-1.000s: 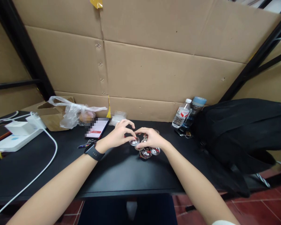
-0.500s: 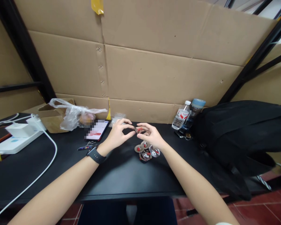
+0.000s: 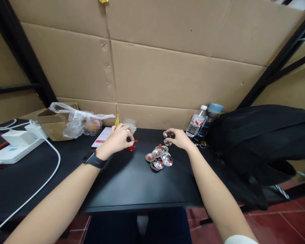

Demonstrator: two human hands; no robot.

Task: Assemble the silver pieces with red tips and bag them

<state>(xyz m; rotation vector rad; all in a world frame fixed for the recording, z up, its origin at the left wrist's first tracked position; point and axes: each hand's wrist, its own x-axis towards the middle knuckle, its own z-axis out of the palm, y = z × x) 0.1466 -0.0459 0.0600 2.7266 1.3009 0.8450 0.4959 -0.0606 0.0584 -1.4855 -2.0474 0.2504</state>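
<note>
A cluster of several small silver discs with red centres (image 3: 159,159) lies on the black desk (image 3: 132,183). My left hand (image 3: 118,139), a black watch on its wrist, rests curled over a small red piece (image 3: 130,147) on the desk near a phone (image 3: 101,138). My right hand (image 3: 178,138) is off to the right behind the cluster, its fingers pinched on one silver disc (image 3: 166,135).
A plastic bag (image 3: 76,120) and a cardboard box sit at the back left beside a white power strip (image 3: 12,145) with a white cable. A water bottle (image 3: 197,123), a blue-lidded cup and a black bag (image 3: 259,142) stand on the right. A cardboard wall backs the desk.
My hands, which were pinched together above the discs, have parted: the left moved left to the red piece, the right moved right with a disc.
</note>
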